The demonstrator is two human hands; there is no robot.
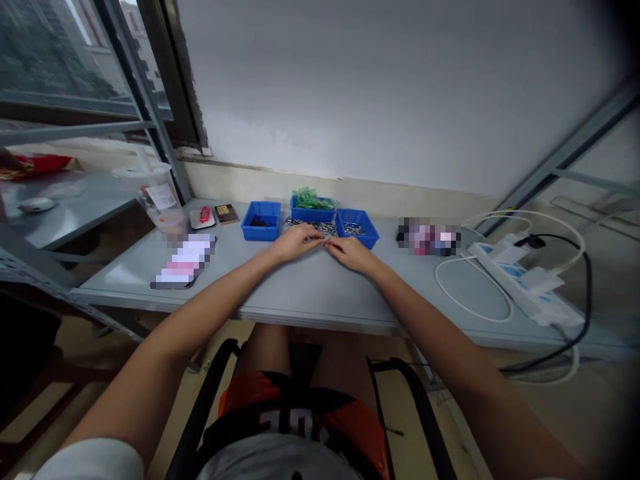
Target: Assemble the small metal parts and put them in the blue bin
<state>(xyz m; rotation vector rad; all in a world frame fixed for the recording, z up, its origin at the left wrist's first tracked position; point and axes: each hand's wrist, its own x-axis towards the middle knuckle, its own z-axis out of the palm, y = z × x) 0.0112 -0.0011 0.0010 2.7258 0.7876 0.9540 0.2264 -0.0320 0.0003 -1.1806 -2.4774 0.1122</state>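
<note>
Over the middle of the grey table, my left hand (pixel 300 242) and my right hand (pixel 351 253) meet fingertip to fingertip. Both are closed in a pinch around a small pale piece (pixel 327 237), too small and too covered to name. Just behind the fingers lies a heap of thin silvery metal parts (pixel 315 225). A blue bin with similar metal parts (pixel 356 229) stands by my right hand. Behind the heap, another blue bin (pixel 313 213) holds green plastic pieces (pixel 309 199). To the left, a third blue bin (pixel 261 233) contains small dark pieces (pixel 260 221).
A plastic drink cup (pixel 163 200), a blurred-out phone (pixel 185 261), a small white dish with a red item (pixel 203 217) and a dark card box (pixel 227 213) stand left. A pixelated object (pixel 429 237) and a white power strip (pixel 525 283) with looping cables lie right.
</note>
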